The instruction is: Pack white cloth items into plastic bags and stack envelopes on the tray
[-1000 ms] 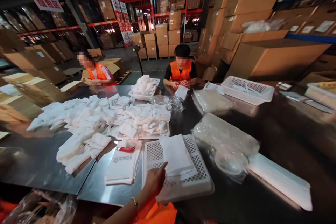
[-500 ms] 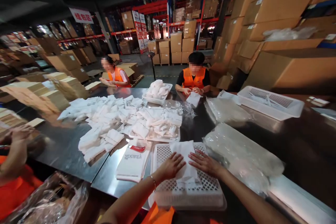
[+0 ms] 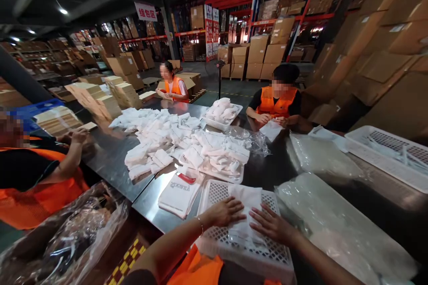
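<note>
Both forearms are running off the bottom edge while the left hand (image 3: 224,212) and right hand (image 3: 271,225) are pressing, fingers spread flat, on a white cloth (image 3: 246,213) in the perforated tray (image 3: 214,191).

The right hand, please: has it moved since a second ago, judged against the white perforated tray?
Yes. The right hand has come into view and now lies flat on the white cloth over the white perforated tray, opposite the left hand.

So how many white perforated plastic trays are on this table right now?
3. One tray lies under the wearer's left hand and right hand, one sits far right, and one holds packets mid-table. The white pile could hide others.
</note>
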`<state>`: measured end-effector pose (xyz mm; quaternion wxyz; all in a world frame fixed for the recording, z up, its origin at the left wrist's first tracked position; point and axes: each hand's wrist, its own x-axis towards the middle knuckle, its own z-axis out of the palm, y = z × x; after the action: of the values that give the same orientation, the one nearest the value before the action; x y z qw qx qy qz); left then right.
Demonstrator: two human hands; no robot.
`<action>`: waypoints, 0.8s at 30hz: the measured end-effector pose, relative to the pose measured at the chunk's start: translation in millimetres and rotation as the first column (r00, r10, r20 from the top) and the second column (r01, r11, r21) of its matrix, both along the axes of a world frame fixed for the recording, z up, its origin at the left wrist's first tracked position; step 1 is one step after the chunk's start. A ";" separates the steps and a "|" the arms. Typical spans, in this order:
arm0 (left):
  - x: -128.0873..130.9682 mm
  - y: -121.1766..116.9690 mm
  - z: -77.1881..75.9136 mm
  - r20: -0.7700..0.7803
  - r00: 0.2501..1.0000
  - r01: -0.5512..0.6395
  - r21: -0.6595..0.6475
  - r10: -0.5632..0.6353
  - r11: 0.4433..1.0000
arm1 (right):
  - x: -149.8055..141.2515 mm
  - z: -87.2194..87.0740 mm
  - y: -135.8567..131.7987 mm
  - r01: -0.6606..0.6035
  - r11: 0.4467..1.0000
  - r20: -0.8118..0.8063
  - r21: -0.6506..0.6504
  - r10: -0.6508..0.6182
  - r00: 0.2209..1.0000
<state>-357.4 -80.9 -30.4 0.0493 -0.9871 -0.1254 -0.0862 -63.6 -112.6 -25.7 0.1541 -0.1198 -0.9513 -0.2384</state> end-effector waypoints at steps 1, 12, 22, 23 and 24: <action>-0.4 -0.4 0.5 -0.005 1.000 0.000 0.005 0.000 1.000 | -4.0 1.3 -2.7 -0.016 1.000 -0.001 -0.004 0.016 1.000; -20.2 -4.2 8.6 0.028 0.990 0.139 0.001 -0.139 0.990 | 16.8 6.3 -11.5 -0.002 0.999 0.006 -0.047 0.003 1.000; -13.6 -6.3 11.7 0.025 0.994 0.113 -0.265 -0.110 0.958 | -7.6 -5.5 -9.7 0.051 0.994 -0.018 0.098 -0.049 0.999; -13.5 -8.1 14.9 0.024 0.995 0.100 -0.324 -0.098 0.941 | -4.5 -10.7 -9.0 0.011 0.989 -0.023 0.151 -0.007 1.000; -13.2 -9.8 17.9 0.024 0.996 0.086 -0.386 -0.083 0.918 | -1.8 -17.5 -7.0 -0.016 0.986 -0.038 0.166 0.023 0.999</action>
<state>-370.7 -90.8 -12.5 -0.1507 -0.9816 -0.0975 -0.0655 -65.3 -119.6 -43.2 0.1847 -0.1020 -0.9262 -0.3125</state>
